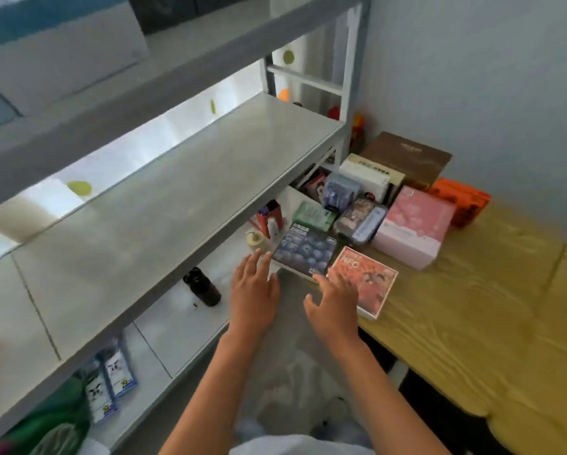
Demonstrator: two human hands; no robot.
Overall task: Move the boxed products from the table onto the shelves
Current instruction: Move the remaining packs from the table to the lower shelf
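Observation:
Several boxed products crowd the near-left corner of the yellow wooden table (479,323). A blue blueberry box (303,252) lies flat at the table's edge, with a red NFC box (370,277) beside it. My left hand (254,290) hovers open just left of the blueberry box, fingertips near its corner. With fingers spread, my right hand (336,305) is over the near edge of the red NFC box. Neither hand holds anything. The grey metal shelf (164,205) on the left is bare.
Behind on the table lie a pink box (413,224), an orange box (462,200), a brown box (406,157), a white box (367,174), a green box (313,216) and a clear-topped box (361,220). The lower shelf holds a dark bottle (203,287) and small items.

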